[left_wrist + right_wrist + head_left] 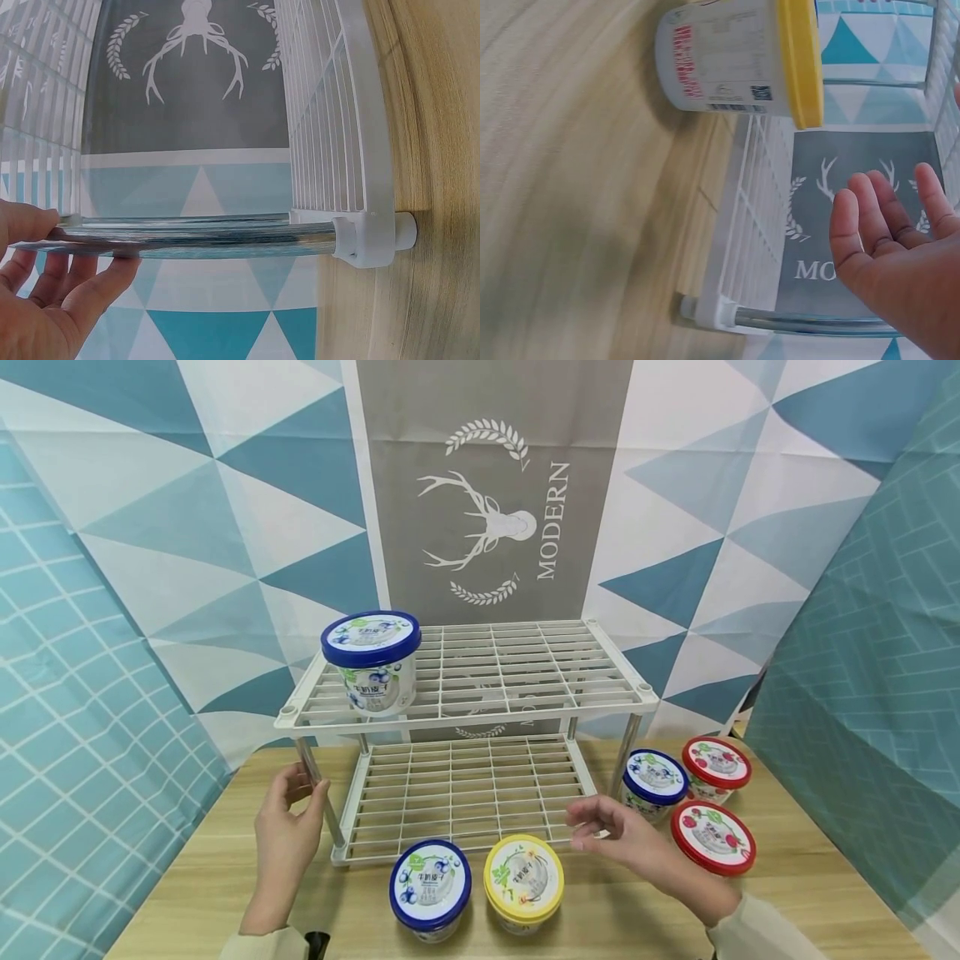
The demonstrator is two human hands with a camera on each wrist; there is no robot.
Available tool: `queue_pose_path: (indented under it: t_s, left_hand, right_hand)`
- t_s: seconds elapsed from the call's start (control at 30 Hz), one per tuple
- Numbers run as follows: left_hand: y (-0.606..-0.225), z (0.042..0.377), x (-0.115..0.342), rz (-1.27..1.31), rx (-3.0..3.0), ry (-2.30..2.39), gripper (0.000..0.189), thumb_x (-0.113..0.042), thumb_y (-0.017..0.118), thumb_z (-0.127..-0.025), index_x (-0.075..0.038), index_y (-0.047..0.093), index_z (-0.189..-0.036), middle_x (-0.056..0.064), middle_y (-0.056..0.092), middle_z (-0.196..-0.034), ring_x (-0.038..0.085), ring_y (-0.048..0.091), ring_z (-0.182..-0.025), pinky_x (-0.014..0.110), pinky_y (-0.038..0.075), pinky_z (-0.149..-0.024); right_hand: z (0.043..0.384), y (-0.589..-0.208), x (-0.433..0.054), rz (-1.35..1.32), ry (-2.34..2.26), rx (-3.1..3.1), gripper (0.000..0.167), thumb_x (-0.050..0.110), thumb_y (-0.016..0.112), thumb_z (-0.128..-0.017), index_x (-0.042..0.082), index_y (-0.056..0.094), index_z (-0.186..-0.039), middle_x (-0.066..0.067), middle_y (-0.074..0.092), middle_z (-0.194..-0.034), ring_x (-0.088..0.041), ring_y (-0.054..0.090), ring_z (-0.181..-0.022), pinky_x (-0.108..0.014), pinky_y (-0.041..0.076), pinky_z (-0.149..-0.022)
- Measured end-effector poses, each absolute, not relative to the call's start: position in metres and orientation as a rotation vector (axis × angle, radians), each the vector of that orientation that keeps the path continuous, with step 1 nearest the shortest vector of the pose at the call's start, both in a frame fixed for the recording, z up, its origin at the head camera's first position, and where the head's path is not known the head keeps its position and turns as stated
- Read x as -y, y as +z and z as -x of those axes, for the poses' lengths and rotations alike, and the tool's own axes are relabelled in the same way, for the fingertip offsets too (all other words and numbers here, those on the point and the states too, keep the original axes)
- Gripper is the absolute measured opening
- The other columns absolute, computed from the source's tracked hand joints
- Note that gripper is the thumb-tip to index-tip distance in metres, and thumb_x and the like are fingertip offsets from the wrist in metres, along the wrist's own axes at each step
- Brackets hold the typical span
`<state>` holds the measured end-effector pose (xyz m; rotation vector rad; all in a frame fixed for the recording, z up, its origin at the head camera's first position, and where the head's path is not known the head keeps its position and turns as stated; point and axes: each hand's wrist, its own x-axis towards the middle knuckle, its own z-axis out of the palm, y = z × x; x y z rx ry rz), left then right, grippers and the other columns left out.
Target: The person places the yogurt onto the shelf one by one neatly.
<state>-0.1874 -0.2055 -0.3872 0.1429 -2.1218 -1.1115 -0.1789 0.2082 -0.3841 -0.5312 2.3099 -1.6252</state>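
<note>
A white two-tier shelf rack [463,717] with metal posts stands on the wooden table. My left hand [288,831] holds its front left post [195,238], thumb on one side and fingers on the other. My right hand [626,839] is in front of the rack's lower right corner, fingers loosely bent, with nothing in them. To its left on the table are a yellow-lidded tub [523,878] and a blue-lidded tub [431,885]. Another blue-lidded tub [371,660] sits on the upper shelf at the left.
Right of the rack stand a blue-lidded tub [655,777] and two red-lidded tubs, one [717,762] behind the other [713,837]. A patterned cloth [495,510] with a deer print hangs behind. Blue tile-patterned cloth [75,693] covers the left side.
</note>
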Motion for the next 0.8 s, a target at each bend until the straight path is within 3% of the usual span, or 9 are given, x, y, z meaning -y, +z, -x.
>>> queue_pose_path:
  t_s: [0.3,0.8]
  left_hand:
    - [-0.386,0.187,0.205,-0.141,2.125,-1.120,0.027,-0.007,0.063,-0.088,0.002,0.055,-0.113,0.017,0.062,-0.096,-0.022,0.043,-0.079,-0.004,0.037,-0.062]
    - [-0.387,0.188,0.205,-0.133,2.130,-1.108,0.028,-0.008,0.063,-0.088,0.002,0.055,-0.114,0.017,0.062,-0.097,-0.023,0.041,-0.079,-0.004,0.037,-0.063]
  right_hand:
    - [0.175,-0.399,-0.212,0.558,-1.643,-2.201,0.054,0.016,0.064,-0.088,-0.007,0.040,-0.130,-0.029,0.047,-0.128,-0.030,0.052,-0.111,-0.027,0.049,-0.084]
    - [0.173,-0.418,-0.215,0.513,-1.642,-2.144,0.057,0.017,0.063,-0.088,-0.007,0.037,-0.133,-0.029,0.046,-0.129,-0.031,0.052,-0.111,-0.033,0.048,-0.085]
